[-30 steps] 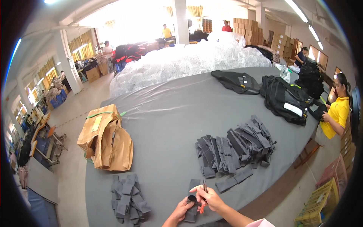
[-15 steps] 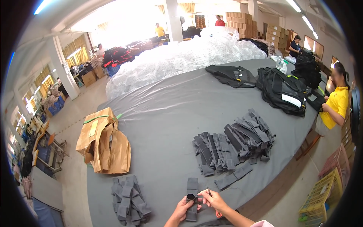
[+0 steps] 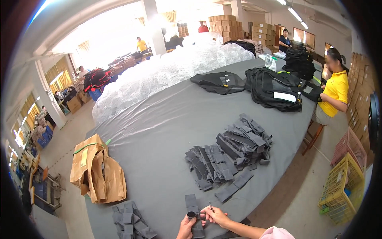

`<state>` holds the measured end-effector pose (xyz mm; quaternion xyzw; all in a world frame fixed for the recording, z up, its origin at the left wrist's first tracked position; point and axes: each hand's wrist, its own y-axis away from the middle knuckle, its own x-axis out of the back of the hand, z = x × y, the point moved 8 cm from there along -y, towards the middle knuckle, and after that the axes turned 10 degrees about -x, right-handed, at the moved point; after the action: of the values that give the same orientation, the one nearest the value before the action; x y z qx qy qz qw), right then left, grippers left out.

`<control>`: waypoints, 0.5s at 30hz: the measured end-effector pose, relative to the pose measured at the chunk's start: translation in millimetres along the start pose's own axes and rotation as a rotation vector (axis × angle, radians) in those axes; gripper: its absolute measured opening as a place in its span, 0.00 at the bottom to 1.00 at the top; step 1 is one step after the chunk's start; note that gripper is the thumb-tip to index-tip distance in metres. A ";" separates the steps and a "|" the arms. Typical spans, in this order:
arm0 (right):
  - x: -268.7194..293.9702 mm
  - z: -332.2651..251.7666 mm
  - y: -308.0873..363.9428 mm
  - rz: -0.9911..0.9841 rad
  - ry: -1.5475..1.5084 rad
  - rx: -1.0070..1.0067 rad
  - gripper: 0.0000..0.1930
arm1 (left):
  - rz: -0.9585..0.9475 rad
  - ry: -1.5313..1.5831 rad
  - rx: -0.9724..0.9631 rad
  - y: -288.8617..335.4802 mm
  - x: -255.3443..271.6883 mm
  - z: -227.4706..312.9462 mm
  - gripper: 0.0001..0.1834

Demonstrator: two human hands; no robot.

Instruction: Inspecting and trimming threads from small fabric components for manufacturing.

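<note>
My left hand is closed around a dark grey fabric strip, near the table's front edge. The strip bulges into a round, open loop by my thumb. Close on its right, my right hand grips small scissors, their dark points upward and a bit of orange showing behind the fingers. Its fingertips are at the strip's edge; whether they touch it I cannot tell. A small pile of similar strips lies to the left. To the right are a larger heap of strips and a single loose strip.
A torn brown paper bag stands at the table's left. Black bags lie at the far right, where a person in yellow handles black fabric. Clear plastic wrapping lines the far edge. A yellow crate is on the floor, right.
The whole view has swung right, so the table and things on it appear further left. Both hands keep their hold, the right one still beside the strip.
</note>
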<state>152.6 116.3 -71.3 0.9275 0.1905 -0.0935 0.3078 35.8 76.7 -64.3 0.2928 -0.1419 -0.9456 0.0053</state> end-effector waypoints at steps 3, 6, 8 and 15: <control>0.5 -0.3 1.0 0.032 0.057 -0.002 0.15 | -0.011 -0.019 -0.026 -2.8 -1.0 1.3 0.13; -11.7 1.6 0.2 -0.009 0.105 0.045 0.15 | 0.003 0.020 -0.065 0.6 6.9 8.0 0.12; -5.8 -6.0 1.6 0.048 0.119 0.101 0.15 | 0.014 -0.025 -0.081 -1.8 6.4 8.5 0.11; -5.2 2.4 8.3 0.070 0.035 0.149 0.14 | 0.084 -0.007 -0.213 7.1 2.5 8.4 0.10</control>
<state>151.1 107.2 -67.2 0.9554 0.1557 -0.0801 0.2377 28.6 71.9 -57.2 0.2810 -0.0530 -0.9553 0.0752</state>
